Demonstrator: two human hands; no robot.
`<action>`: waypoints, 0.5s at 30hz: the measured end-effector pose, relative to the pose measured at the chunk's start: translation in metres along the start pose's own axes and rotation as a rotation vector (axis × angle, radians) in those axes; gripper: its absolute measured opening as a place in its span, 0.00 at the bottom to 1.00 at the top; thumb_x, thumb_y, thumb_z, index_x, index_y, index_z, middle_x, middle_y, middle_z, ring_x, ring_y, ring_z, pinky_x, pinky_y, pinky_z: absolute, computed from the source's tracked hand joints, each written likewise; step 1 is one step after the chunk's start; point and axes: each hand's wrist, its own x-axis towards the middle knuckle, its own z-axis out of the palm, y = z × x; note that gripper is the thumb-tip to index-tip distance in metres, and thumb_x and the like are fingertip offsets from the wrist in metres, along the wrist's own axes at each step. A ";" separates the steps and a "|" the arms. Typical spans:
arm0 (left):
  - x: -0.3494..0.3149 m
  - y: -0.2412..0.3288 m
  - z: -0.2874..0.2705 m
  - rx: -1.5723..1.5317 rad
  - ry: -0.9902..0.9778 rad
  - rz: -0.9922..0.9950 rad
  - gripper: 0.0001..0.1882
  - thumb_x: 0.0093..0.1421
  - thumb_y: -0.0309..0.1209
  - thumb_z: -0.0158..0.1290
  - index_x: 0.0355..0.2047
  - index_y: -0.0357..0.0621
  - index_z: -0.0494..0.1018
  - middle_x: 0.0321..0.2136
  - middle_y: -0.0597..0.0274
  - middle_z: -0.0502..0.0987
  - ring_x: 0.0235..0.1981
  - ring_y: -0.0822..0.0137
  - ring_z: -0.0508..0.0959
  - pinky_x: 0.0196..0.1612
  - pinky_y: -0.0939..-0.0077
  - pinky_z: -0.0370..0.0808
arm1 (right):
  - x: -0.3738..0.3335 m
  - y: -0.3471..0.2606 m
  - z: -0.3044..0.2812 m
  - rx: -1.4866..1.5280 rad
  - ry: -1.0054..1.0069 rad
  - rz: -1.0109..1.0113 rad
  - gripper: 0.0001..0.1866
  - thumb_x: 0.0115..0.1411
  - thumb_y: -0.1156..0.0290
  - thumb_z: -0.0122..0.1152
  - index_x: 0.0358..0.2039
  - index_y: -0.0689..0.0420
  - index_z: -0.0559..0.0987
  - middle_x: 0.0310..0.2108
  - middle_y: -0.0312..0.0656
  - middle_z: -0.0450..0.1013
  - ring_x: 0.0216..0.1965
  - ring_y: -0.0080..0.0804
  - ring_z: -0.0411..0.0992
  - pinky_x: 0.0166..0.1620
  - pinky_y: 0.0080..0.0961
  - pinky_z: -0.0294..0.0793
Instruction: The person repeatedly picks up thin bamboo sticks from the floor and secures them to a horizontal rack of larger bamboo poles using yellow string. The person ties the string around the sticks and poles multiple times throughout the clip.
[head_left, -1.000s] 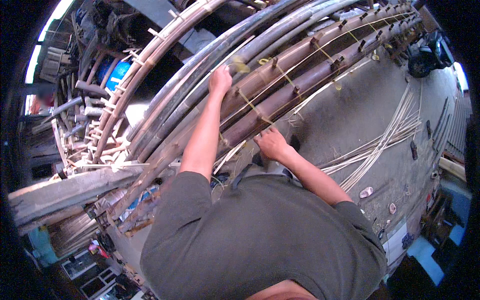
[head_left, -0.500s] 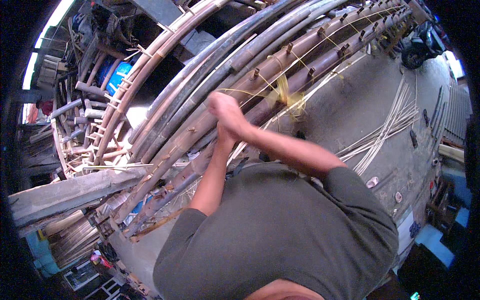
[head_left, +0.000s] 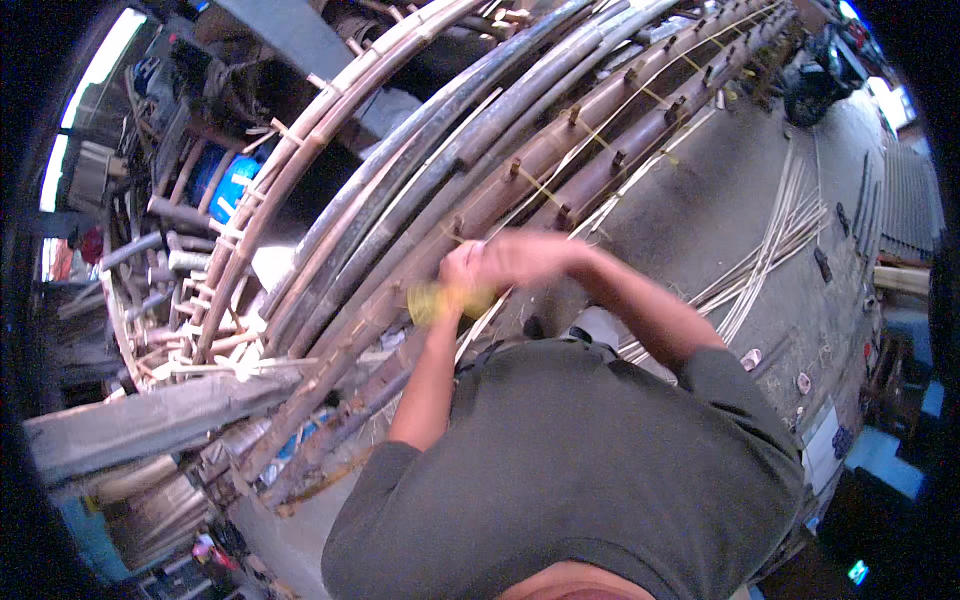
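My left hand (head_left: 463, 268) is raised over the near bamboo poles, its fingers curled closed. A blurred bundle of yellow twine (head_left: 428, 304) lies across its wrist and seems to be held by it. My right hand (head_left: 520, 258) meets the left from the right side, so smeared by motion that its fingers cannot be made out. Beneath and beyond both hands run a long brown bamboo pole (head_left: 548, 157) and a second, darker pole (head_left: 588, 188) beside it. Short wooden pegs (head_left: 572, 117) stick out of them, with yellow twine stretched between several pegs.
More curved bamboo poles (head_left: 425, 135) lie at the back left, near a peg-studded bent frame (head_left: 285, 160) and a blue drum (head_left: 236, 187). A concrete beam (head_left: 150, 415) crosses the left. Thin pale strips (head_left: 770, 255) lie on the floor (head_left: 665, 225) at right, with a motorcycle (head_left: 815, 90) beyond.
My right hand has swung right and down from its crossed place over the left. The yellow bundle has left the poles beyond my hands and is now at my left wrist.
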 end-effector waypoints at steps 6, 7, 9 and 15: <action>0.026 0.061 -0.024 -0.193 -0.011 0.008 0.13 0.64 0.30 0.46 0.38 0.35 0.77 0.28 0.57 0.80 0.32 0.69 0.80 0.37 0.71 0.75 | -0.048 0.124 0.096 -0.298 0.082 0.215 0.20 0.59 0.57 0.50 0.26 0.63 0.78 0.29 0.57 0.74 0.27 0.54 0.73 0.31 0.45 0.72; 0.048 0.056 -0.034 -0.201 0.030 -0.006 0.12 0.65 0.29 0.46 0.37 0.34 0.77 0.27 0.58 0.80 0.31 0.71 0.80 0.36 0.73 0.75 | -0.045 0.129 0.101 -0.283 0.104 0.182 0.20 0.59 0.57 0.50 0.25 0.63 0.78 0.27 0.57 0.74 0.26 0.54 0.73 0.31 0.46 0.72; 0.088 0.062 -0.052 -0.128 0.146 -0.068 0.12 0.65 0.29 0.45 0.36 0.34 0.77 0.25 0.56 0.79 0.28 0.69 0.79 0.34 0.71 0.74 | -0.043 0.126 0.102 -0.389 0.103 0.198 0.21 0.59 0.57 0.50 0.23 0.63 0.77 0.24 0.58 0.73 0.25 0.55 0.73 0.32 0.48 0.71; 0.159 -0.084 -0.020 0.560 -0.103 -0.227 0.19 0.60 0.43 0.48 0.38 0.38 0.76 0.31 0.40 0.78 0.36 0.41 0.77 0.38 0.51 0.72 | -0.079 0.086 0.070 -0.069 0.409 0.010 0.20 0.58 0.59 0.53 0.18 0.63 0.70 0.14 0.50 0.65 0.15 0.41 0.61 0.24 0.43 0.60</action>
